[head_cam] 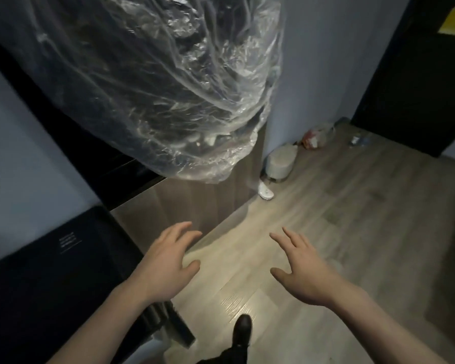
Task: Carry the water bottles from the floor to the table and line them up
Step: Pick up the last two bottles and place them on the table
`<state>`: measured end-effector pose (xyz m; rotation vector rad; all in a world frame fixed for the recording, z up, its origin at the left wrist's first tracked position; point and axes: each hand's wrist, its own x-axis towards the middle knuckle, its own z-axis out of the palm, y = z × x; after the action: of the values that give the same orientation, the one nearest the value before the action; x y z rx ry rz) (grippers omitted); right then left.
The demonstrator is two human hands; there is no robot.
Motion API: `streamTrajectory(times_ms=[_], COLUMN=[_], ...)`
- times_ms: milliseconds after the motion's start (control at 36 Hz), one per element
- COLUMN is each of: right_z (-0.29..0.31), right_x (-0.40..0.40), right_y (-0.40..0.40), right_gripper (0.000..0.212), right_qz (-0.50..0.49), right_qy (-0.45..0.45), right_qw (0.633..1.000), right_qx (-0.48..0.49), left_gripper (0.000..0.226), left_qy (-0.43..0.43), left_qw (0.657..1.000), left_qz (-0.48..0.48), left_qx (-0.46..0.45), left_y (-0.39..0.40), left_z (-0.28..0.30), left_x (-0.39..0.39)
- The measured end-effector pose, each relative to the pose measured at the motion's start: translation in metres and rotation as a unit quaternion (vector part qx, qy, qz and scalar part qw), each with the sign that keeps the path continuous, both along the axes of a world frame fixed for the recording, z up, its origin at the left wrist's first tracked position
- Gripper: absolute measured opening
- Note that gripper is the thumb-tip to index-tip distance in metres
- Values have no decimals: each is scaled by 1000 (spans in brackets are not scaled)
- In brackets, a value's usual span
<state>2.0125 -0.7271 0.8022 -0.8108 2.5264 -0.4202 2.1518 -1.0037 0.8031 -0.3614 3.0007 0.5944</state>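
Note:
My left hand [166, 264] and my right hand [304, 271] are stretched out in front of me over the wooden floor [339, 232], both empty with fingers spread. Far off by the dark door [415, 74], small clear water bottles [356, 140] lie on the floor, blurred and hard to make out. No table top is clearly in view.
Clothes wrapped in clear plastic [153, 82] hang at the upper left. A dark cabinet [50, 271] stands at my left. A small round bin [280, 164], a white shoe [265, 191] and a plastic bag [315, 137] sit near the wall corner. My black shoe [242, 329] is below.

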Motion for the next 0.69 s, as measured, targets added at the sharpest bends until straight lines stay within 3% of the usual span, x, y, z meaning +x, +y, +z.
streamTrajectory(times_ms=[250, 500, 694], right_z=[11, 23, 18], right_x=[-137, -267, -380], right_y=[60, 136, 209], right_gripper=[76, 77, 77], right_qz=[-125, -224, -252], right_qy=[7, 11, -1], right_qw=[992, 974, 967], right_qx=[27, 37, 34], left_gripper=[72, 80, 80], left_qy=[-27, -6, 23], left_qw=[992, 956, 946], left_qz=[-117, -278, -304], left_qx=[-42, -89, -107], left_y=[49, 146, 218], left_z=[-16, -1, 6], left_x=[-215, -421, -551])
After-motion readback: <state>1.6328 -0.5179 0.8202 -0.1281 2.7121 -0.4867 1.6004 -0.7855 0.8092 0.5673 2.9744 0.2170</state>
